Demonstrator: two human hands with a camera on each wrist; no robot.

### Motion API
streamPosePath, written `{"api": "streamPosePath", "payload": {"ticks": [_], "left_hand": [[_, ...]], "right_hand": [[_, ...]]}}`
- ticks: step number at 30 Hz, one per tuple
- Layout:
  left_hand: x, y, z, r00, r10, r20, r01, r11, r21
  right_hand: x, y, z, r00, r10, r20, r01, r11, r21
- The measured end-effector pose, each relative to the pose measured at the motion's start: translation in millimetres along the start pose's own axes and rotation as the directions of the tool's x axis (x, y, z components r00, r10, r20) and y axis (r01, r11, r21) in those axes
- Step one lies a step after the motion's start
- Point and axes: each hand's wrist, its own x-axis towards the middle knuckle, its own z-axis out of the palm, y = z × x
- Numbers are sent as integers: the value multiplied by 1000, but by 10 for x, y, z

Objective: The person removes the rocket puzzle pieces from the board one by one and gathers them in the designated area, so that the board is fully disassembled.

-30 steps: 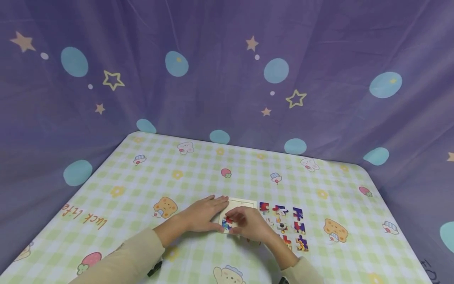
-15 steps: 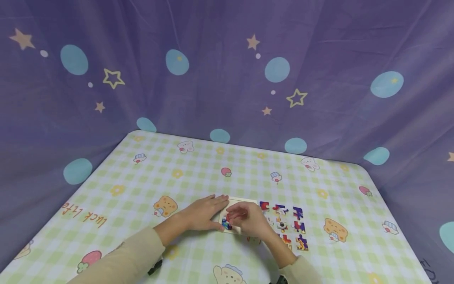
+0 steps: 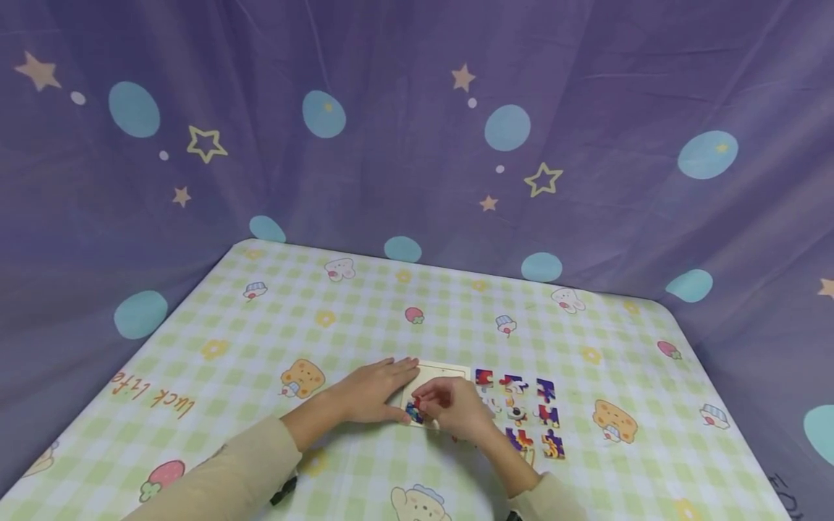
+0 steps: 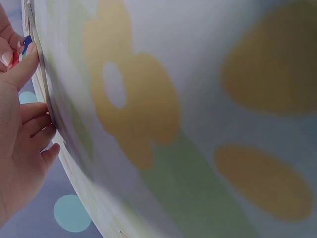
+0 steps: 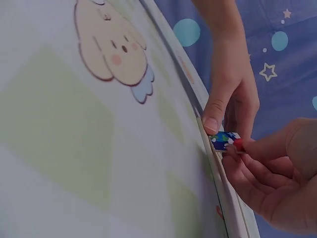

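Note:
A pale puzzle board (image 3: 449, 371) with a raised rim lies on the table in front of me. My left hand (image 3: 373, 391) rests along its left edge, fingers extended, with the thumb at the lower left corner beside a blue puzzle piece (image 5: 221, 141). With thumb and fingertips my right hand (image 3: 458, 410) pinches the red end of a puzzle piece (image 5: 238, 145) in that corner. Whether the blue and red parts belong to one piece I cannot tell. The right hand hides part of the board.
Right of the board, several loose puzzle pieces (image 3: 548, 416) lie in rough rows. A red bit shows beneath the right wrist. The green-and-white checked tablecloth (image 3: 365, 304) runs back to a purple curtain (image 3: 404, 166).
My right hand shifts slightly around the board's lower left corner, its fingers drawing together on the red end of the piece. The left hand stays in place.

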Motion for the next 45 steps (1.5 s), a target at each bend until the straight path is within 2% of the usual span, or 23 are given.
{"api": "streamPosePath", "payload": {"ticks": [4,12,19,27,37,41,45], "left_hand": [[-2,-9,18,1000,-6,-3,6,1000,-7],[-15,-5,4,1000,3,-11,-3,1000,-17],[-14,-7,-3,1000,3,-11,-4,1000,-29],[1,-28,26,1000,-11,-10,10,1000,-26],[18,-24,34,1000,-27,0,27,999,-36],[24,-11,16,1000,-29,5,29,999,-22],[24,2,-10,999,-36,10,36,999,-27]], "right_hand": [[10,13,37,997,-57,-50,53,996,-66],[11,18,63,989,-98,-111,88,992,-91],[5,20,42,990,-46,-132,35,996,-79],[-55,45,-96,988,23,-154,-33,998,-62],[-234,159,-318,968,83,-236,-98,994,-52],[-330,216,-428,955,116,-272,-142,987,-77],[-428,263,-537,954,145,-264,-181,977,-115]]}}
